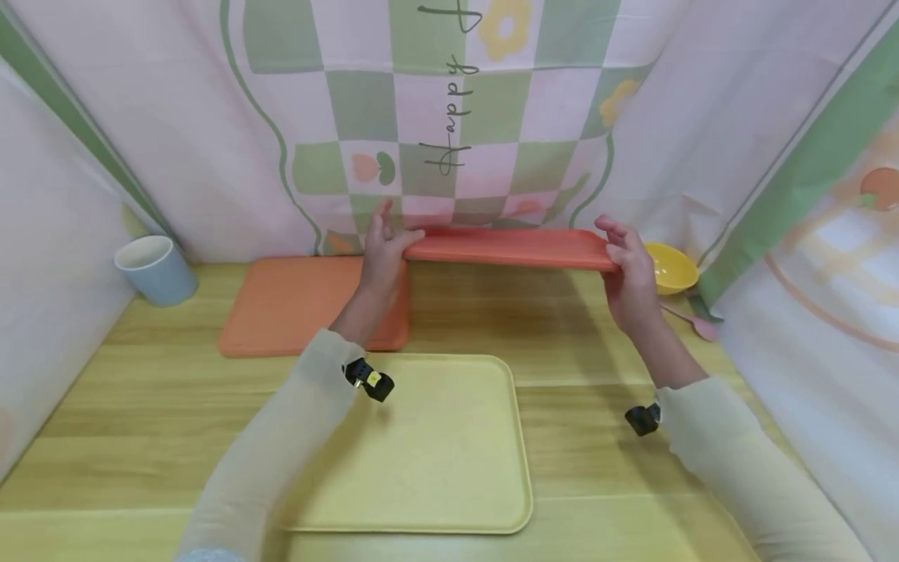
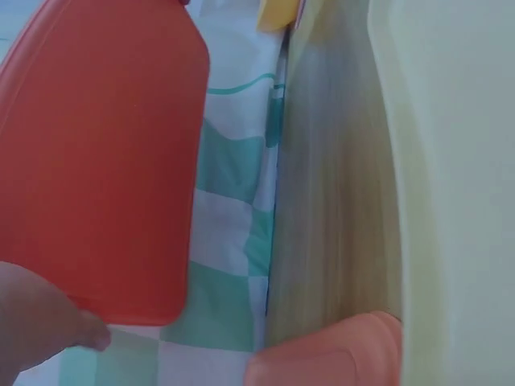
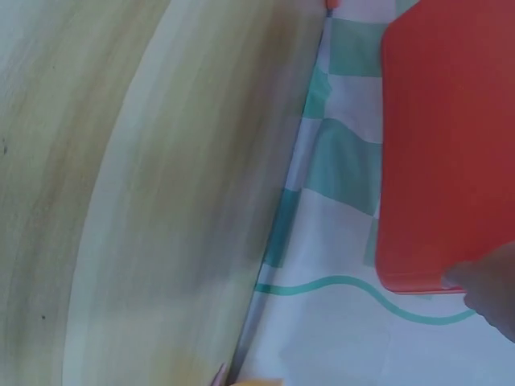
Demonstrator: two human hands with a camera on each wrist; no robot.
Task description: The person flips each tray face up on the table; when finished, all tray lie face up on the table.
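Note:
A red tray [image 1: 509,248] is held up above the back of the table, seen nearly edge-on in the head view. The left hand [image 1: 382,261] grips its left end and the right hand [image 1: 628,277] its right end. In the left wrist view the tray's flat face [image 2: 105,161] shows, with the left hand [image 2: 40,318] at its lower edge. The right wrist view has the right hand [image 3: 491,289] pinching a corner of the tray [image 3: 451,153].
An orange tray [image 1: 295,304] lies at the back left, behind the left forearm. Nearer stands a yellow tray [image 1: 435,445], flat on the table. A blue cup [image 1: 158,272] is far left; a yellow bowl [image 1: 673,269] and a pink spoon [image 1: 702,328] are at the right.

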